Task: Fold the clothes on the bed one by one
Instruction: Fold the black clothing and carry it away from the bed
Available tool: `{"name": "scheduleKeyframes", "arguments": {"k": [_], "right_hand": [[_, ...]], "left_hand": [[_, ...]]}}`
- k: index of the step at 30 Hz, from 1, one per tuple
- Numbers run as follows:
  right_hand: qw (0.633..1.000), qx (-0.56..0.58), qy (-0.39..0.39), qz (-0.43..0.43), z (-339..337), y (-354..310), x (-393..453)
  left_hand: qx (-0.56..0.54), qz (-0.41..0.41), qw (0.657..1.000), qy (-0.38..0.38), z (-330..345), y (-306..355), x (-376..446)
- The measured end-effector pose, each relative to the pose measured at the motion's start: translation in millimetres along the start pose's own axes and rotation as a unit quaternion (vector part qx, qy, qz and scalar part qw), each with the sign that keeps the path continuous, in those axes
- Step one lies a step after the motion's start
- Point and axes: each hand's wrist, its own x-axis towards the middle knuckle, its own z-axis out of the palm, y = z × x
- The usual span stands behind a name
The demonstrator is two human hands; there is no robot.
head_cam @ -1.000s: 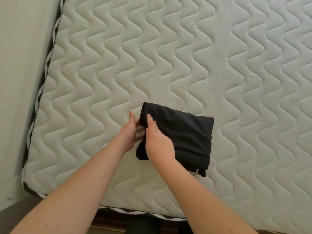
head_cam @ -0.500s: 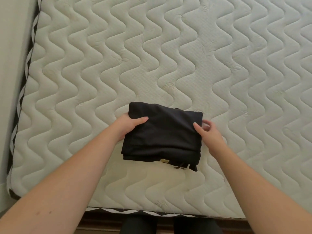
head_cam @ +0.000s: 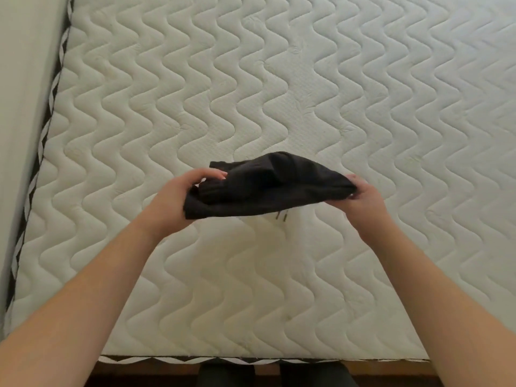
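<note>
Above the bed (head_cam: pixel 279 79) — my left hand (head_cam: pixel 178 202) and right hand (head_cam: pixel 363 199) each grip an end of the folded black garment (head_cam: pixel 268 188).

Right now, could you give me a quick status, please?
Both hands, left and right, grip folded black garment. Held above mattress. Nothing in the way.

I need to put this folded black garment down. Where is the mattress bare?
Bare quilted mattress lies all around the black garment: beyond it, beside the left hand toward the zigzag edge trim, and right of the right hand. Only between the forearms is crowded.
</note>
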Motion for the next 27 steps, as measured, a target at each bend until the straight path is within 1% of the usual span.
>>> {"name": "scheduleKeyframes", "arguments": {"k": [2,3,5,6,7,8,10,11,12,14,16,18,19,21,23,25,27], "right_hand": [[0.993,-0.081,0.044,-0.073,-9.1,8.6,-6.4],[0.986,-0.116,0.065,-0.103,-10.7,16.8,-11.3],[0.973,-0.162,0.101,-0.131,-8.4,40.3,-23.8],[0.969,-0.183,0.109,-0.124,-5.3,56.1,-30.9],[0.968,-0.205,0.104,-0.098,-1.9,72.6,-39.2],[0.968,-0.230,0.084,-0.057,2.6,89.0,-48.9],[0.963,-0.264,0.027,0.042,12.3,119.6,-66.5],[0.963,-0.257,0.018,0.085,16.2,132.3,-73.3],[0.966,-0.231,0.028,0.116,19.5,140.8,-77.6],[0.973,-0.147,0.072,0.165,25.0,146.7,-77.5],[0.975,-0.085,0.082,0.190,30.6,143.7,-69.0],[0.979,-0.040,0.059,0.189,35.3,136.2,-56.1],[0.981,-0.029,0.051,0.183,37.5,132.1,-47.9],[0.982,-0.040,0.049,0.176,41.9,126.2,-29.6],[0.981,-0.079,0.057,0.167,47.1,121.1,-11.6],[0.979,-0.110,0.076,0.153,51.9,120.0,1.1],[0.975,-0.134,0.099,0.146,53.9,122.6,8.3]], "left_hand": [[0.099,0.097,0.990,0.019,9.8,-2.6,2.9],[0.163,0.131,0.977,0.033,18.0,-8.8,2.4],[0.278,0.166,0.944,0.061,40.3,-27.4,-2.5],[0.321,0.168,0.930,0.064,53.5,-38.3,-7.3],[0.354,0.153,0.921,0.044,67.0,-49.7,-13.6],[0.381,0.120,0.917,-0.002,80.5,-60.7,-21.1],[0.411,0.019,0.904,-0.118,102.8,-78.1,-38.7],[0.392,-0.032,0.908,-0.147,112.1,-84.4,-47.0],[0.353,-0.066,0.923,-0.136,119.4,-87.9,-52.3],[0.266,-0.103,0.957,-0.053,130.0,-88.3,-54.3],[0.219,-0.114,0.968,0.038,136.1,-83.0,-46.1],[0.199,-0.127,0.967,0.095,138.2,-76.0,-30.2],[0.197,-0.139,0.965,0.106,138.5,-73.0,-19.8],[0.206,-0.175,0.958,0.102,138.5,-70.3,3.9],[0.213,-0.232,0.946,0.083,140.1,-70.2,26.9],[0.220,-0.286,0.931,0.063,141.9,-73.2,44.2],[0.234,-0.321,0.915,0.067,142.9,-77.6,52.9]]}}
